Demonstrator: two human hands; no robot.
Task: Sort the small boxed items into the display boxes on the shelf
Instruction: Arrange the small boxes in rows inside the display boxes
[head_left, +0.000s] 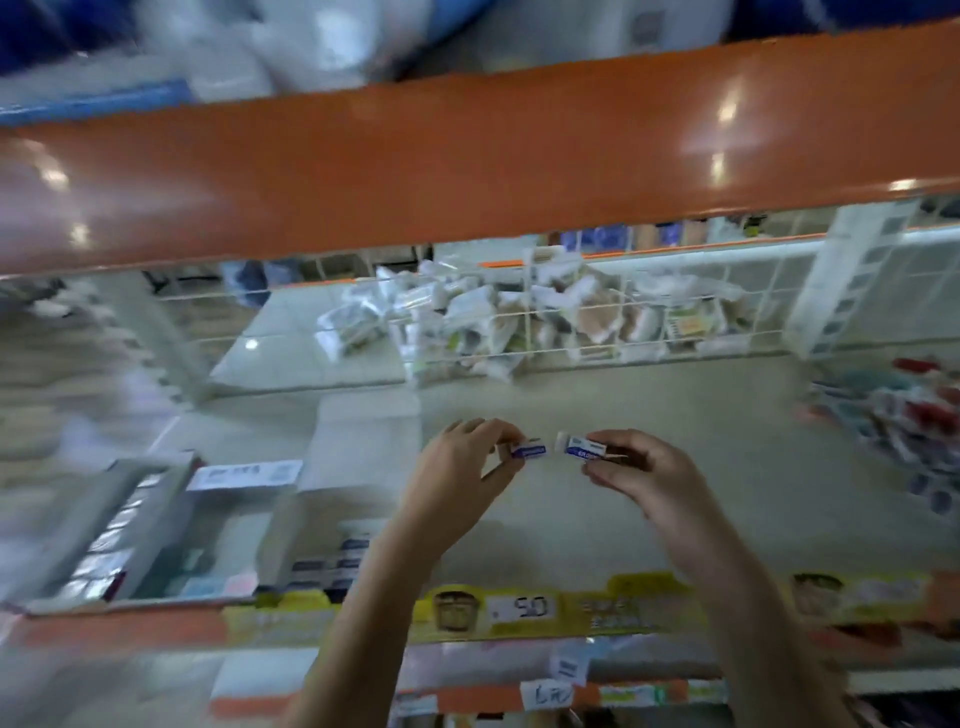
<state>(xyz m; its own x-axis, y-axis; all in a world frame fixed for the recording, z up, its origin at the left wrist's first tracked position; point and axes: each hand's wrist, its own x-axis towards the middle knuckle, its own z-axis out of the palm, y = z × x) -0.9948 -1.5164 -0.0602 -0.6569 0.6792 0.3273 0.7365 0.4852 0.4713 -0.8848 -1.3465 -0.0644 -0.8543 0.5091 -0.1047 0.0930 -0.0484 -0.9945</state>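
Note:
My left hand pinches a small white and blue boxed item above the pale shelf board. My right hand pinches a second small white and blue box just to its right. The two boxes are held end to end with a narrow gap between them. An open white display box with several blue-labelled small boxes inside stands at the shelf front, left of my left forearm. Another open display box sits further left. The view is blurred.
An orange shelf beam crosses overhead. A wire basket of white packets stands at the back of the shelf. Red and blue packets lie at the right. A yellow price strip runs along the shelf's front edge.

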